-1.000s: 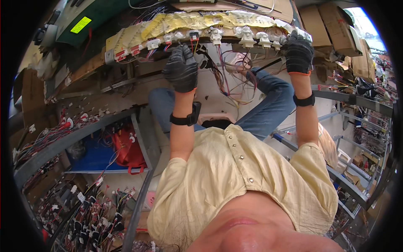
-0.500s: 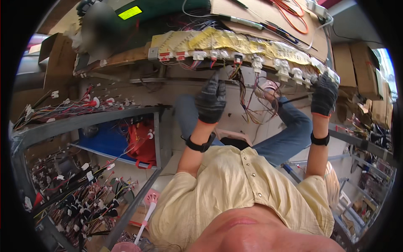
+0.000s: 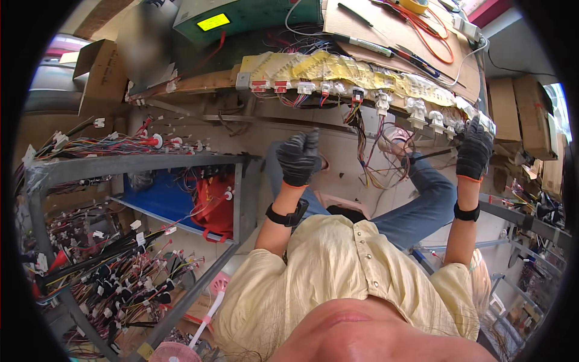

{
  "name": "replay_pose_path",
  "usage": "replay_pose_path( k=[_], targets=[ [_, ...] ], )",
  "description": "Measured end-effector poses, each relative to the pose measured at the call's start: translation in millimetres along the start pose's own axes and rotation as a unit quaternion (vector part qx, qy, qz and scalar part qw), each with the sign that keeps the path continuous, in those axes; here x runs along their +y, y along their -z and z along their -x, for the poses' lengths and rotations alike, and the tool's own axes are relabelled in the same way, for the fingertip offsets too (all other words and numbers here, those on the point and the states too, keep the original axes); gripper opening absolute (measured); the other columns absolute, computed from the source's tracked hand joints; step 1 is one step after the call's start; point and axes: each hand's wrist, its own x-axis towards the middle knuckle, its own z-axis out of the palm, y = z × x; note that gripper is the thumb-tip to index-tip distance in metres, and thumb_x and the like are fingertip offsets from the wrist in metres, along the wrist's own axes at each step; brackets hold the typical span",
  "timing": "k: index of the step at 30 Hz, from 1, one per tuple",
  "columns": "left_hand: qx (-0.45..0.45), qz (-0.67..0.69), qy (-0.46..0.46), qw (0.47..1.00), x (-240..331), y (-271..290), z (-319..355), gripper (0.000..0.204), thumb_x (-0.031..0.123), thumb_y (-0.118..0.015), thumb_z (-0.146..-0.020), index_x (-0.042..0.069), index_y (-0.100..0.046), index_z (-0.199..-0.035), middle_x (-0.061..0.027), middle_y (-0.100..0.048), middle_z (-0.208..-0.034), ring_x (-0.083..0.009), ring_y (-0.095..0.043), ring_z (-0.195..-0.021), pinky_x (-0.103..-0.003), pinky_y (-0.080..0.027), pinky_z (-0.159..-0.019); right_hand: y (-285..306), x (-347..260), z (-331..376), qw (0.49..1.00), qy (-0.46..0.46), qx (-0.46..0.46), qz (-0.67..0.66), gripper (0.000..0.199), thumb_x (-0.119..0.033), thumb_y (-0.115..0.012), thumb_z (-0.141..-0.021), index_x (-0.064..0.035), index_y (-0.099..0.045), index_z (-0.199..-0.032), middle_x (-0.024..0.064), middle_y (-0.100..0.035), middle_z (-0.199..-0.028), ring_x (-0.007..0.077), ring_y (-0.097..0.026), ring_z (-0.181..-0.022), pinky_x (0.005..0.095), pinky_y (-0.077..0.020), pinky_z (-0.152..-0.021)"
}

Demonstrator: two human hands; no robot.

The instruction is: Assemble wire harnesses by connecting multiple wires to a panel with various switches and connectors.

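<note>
Connector strip [image 3: 338, 67] along the front edge of the bench, bearing white and red connectors and faced with yellow tape; dark marks on the tape are too small to read. The gloved left hand [image 3: 298, 160], fingers partly curled, lies below and apart from it; the gloved right hand [image 3: 474, 151] reaches its right end. Whether either pinches anything cannot be told. A green box [image 3: 265, 23] carries a lit yellow-green display [image 3: 214, 22].

Connectors [image 3: 383, 105] line the front edge of the bench [image 3: 211, 82], wire bundles [image 3: 123, 149] left, boxes [image 3: 535, 117] right
</note>
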Motion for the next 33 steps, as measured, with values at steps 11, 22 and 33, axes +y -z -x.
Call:
replay_pose_path(
  k=[11,22,33],
  targets=[
    [0.065,0.464,0.345,0.813,-45.0,21.8,-89.3,0.025,0.011,-0.06,-0.09,0.005,-0.059,-0.114,-0.0055,-0.06,-0.11,-0.0132,-0.06,-0.085,-0.027,-0.053,-0.072,5.9,7.4,0.6,0.995,0.032,0.09,0.032,0.039,-0.009,-0.051,-0.083,-0.0015,-0.054,-0.121,0.0152,-0.064,-0.091,0.0275,-0.063,-0.082,0.0403,-0.0503,-0.073],
    [0.018,0.426,0.117,0.897,-117.7,4.2,-96.7,0.031,0.006,-0.058,-0.089,0.007,-0.057,-0.12,-0.0053,-0.062,-0.113,-0.0177,-0.062,-0.094,-0.031,-0.055,-0.078,17.3,-2.3,-1.8,0.998,0.025,0.063,0.015,0.039,-0.01,-0.054,-0.082,-0.0017,-0.055,-0.119,0.015,-0.065,-0.093,0.0275,-0.063,-0.084,0.0399,-0.0502,-0.075],
    [0.008,0.655,0.252,0.712,-94.7,19.6,-106.1,0.032,0.006,-0.057,-0.09,0.002,-0.056,-0.121,-0.0104,-0.061,-0.115,-0.0223,-0.061,-0.101,-0.036,-0.053,-0.086,6.1,-4.9,-0.1,1.0,0.003,0.005,0.01,0.045,-0.011,-0.054,-0.081,-0.0024,-0.052,-0.125,0.0132,-0.062,-0.097,0.0273,-0.06,-0.089,0.0402,-0.0479,-0.079]
  ],
)
